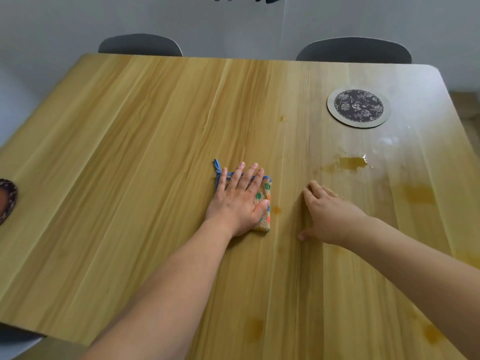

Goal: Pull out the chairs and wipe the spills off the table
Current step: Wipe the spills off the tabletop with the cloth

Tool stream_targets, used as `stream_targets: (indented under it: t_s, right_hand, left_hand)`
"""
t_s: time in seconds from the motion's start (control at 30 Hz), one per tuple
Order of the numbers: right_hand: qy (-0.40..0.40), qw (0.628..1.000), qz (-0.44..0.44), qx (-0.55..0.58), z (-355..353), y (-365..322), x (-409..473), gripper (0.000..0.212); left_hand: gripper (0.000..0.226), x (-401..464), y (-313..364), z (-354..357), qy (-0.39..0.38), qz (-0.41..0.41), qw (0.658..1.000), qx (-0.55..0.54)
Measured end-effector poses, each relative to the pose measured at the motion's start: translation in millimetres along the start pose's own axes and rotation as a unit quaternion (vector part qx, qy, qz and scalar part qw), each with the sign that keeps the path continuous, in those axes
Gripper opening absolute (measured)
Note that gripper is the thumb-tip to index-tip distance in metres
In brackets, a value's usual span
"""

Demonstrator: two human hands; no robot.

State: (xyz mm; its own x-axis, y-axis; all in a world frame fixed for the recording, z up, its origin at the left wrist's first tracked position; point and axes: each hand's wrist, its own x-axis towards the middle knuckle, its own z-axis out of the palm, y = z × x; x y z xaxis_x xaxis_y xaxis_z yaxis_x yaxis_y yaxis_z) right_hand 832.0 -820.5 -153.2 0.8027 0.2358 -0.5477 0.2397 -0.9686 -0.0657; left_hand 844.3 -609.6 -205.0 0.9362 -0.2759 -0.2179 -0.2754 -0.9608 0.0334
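Observation:
My left hand (pixel 237 201) lies flat, fingers spread, pressing a folded patterned cloth (pixel 263 197) with a blue border onto the wooden table (pixel 130 165). My right hand (pixel 330 216) rests on the table just right of it, fingers bent, holding nothing. A brownish puddle (pixel 349 163) sits beyond the right hand. Smaller stains mark the table: one beside the cloth (pixel 276 209), one at the right (pixel 418 193), and others near the front edge (pixel 255 328). Two dark chairs (pixel 140 45) (pixel 354 50) stand tucked in at the far side.
A round floral mat (pixel 358 107) lies at the far right of the table. Part of another round patterned object (pixel 7 198) shows at the left edge. A grey wall is behind the chairs.

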Motion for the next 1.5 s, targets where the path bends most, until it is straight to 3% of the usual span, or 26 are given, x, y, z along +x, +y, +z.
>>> stream_targets:
  t_s: [0.2, 0.47, 0.73, 1.0, 1.17, 1.27, 1.5]
  right_hand:
    - [-0.043, 0.998, 0.035, -0.034, -6, -11, 8, 0.118]
    - [-0.076, 0.991, 0.084, -0.074, -17, -32, 9, 0.105]
    - [-0.032, 0.996, 0.082, -0.020, -13, -21, -2, 0.110]
    - [0.021, 0.997, 0.039, 0.066, 21, 11, -17, 0.103]
    - [0.021, 0.997, 0.035, 0.067, 23, 10, -15, 0.104]
    - [0.016, 0.997, 0.035, 0.065, 23, 12, -13, 0.104]
    - [0.051, 0.998, 0.000, 0.033, -1, 24, -14, 0.066]
  left_hand:
    - [0.073, -49, 7, 11, -0.009, 0.004, 1.000, -0.001]
    - [0.072, -132, 25, 24, -0.035, -0.004, 0.999, -0.004]
    - [0.074, -210, 41, 39, -0.048, 0.012, 0.999, 0.005]
    - [0.074, -222, 52, 40, -0.044, -0.013, 0.999, 0.003]
    - [0.075, -217, 110, 46, -0.039, 0.058, 0.997, -0.035]
    - [0.076, -214, 112, 46, -0.041, 0.060, 0.997, -0.029]
    - [0.079, -191, 106, 42, -0.045, 0.040, 0.998, -0.020]
